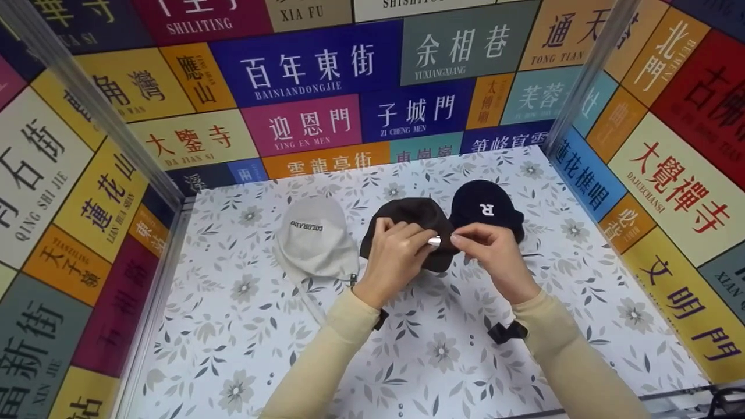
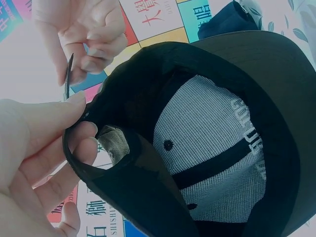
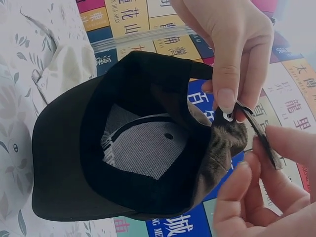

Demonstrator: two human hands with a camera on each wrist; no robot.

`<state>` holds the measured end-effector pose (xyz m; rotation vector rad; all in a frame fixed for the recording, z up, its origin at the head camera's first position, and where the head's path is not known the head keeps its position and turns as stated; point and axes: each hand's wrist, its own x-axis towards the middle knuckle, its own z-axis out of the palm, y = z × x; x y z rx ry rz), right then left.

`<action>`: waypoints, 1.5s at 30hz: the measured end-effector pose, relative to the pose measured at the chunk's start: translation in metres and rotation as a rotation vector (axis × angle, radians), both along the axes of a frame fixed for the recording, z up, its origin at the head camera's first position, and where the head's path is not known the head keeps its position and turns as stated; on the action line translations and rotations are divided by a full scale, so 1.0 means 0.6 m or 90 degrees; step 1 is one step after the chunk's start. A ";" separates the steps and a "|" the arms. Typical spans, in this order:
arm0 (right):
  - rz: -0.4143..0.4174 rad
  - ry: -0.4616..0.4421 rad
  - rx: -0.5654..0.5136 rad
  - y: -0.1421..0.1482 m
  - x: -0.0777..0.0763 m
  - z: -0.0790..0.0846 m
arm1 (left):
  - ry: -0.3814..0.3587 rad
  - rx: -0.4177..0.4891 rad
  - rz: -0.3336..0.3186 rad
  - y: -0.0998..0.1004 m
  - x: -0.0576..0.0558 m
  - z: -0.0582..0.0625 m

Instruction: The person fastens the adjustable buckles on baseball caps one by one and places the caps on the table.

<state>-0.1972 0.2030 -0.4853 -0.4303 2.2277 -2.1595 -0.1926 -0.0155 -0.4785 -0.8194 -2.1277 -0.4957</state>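
Note:
A dark brown baseball cap (image 1: pixel 428 210) is held over the table, its mesh-lined inside showing in both wrist views. My left hand (image 1: pixel 393 262) pinches the adjusting strap at the back of the cap, with thumb and fingers beside a small silvery metal piece (image 3: pixel 227 116). From the other side my right hand (image 1: pixel 495 256) pinches the free end of the strap (image 3: pixel 261 138) between thumb and forefinger. That strap end sticks out from the left fingertips in the left wrist view. The visor (image 3: pixel 64 163) points away from both hands.
A pale cap (image 1: pixel 314 244) marked COLORADO, with a long tie, lies on the left. To the right, beyond my right hand, sits a navy cap (image 1: pixel 480 201) with a white letter. Panels with printed signs (image 1: pixel 302 64) enclose the flower-patterned table (image 1: pixel 233 349).

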 end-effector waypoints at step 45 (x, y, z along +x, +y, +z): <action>-0.007 0.035 0.050 -0.008 0.001 -0.001 | -0.005 0.000 -0.008 0.008 -0.005 -0.002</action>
